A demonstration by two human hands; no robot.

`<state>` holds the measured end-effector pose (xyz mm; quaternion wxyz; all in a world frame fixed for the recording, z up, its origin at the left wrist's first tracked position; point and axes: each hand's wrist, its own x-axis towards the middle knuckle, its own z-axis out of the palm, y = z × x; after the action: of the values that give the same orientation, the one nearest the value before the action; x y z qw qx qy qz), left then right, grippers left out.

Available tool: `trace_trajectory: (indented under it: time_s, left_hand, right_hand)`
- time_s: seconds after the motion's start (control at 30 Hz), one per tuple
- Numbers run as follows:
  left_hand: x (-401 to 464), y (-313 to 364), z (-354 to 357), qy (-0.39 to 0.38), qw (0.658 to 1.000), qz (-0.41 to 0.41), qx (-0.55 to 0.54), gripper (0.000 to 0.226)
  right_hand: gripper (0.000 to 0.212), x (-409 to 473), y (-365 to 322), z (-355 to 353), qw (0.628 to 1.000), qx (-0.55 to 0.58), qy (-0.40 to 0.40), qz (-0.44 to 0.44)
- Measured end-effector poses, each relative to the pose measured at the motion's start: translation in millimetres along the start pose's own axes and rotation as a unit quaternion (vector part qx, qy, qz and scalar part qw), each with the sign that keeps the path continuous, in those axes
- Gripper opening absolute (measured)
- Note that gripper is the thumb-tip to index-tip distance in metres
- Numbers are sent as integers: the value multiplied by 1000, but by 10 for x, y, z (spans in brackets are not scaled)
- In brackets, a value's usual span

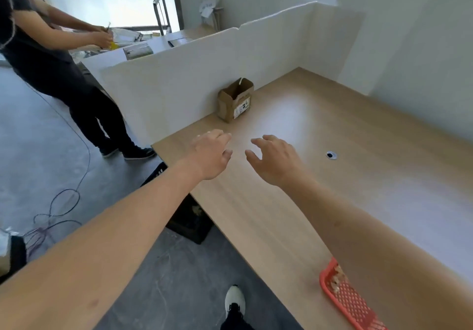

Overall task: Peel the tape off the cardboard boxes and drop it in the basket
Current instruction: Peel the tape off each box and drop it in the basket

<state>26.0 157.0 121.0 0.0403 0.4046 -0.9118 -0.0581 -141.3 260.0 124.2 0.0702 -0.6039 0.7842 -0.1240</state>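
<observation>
Looking down on a pale wooden table [332, 176] edged by white partition boards [204, 68], grey floor to the left. Seeing a small cardboard box [235, 100] standing open-topped against the partition, a white label on its side, well apart from both hands. Finding the left hand [210, 155] and right hand [276, 160] stretched out over the table side by side, fingers loosely spread, gripping nothing. Noting a red mesh basket [343, 301] at the near table edge, partly hidden under the right forearm, brownish scraps inside. Spotting another person [51, 55] in dark clothes standing at far left.
</observation>
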Motion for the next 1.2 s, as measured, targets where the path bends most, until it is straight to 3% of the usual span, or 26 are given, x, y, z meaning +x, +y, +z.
trace_trajectory:
  time_s: [0.33,0.8,1.03,1.2]
  left_hand:
    - [1637,-913,253,-44,998,20,-38,53]
    - [3624,-2180,857,-123,985,100,-63,46]
    - [4152,-2411,1032,-134,983,82,-93,50]
    - [4412,-2476,1254,-120,985,55,-109,63]
  right_hand:
    - [47,1669,-10,384,997,12,-41,60]
    - [46,3536,-224,1239,966,69,-52,242]
    - [54,4282,-199,1544,957,98,-14,274]
    - [67,4767,-65,1871,967,77,-11,243]
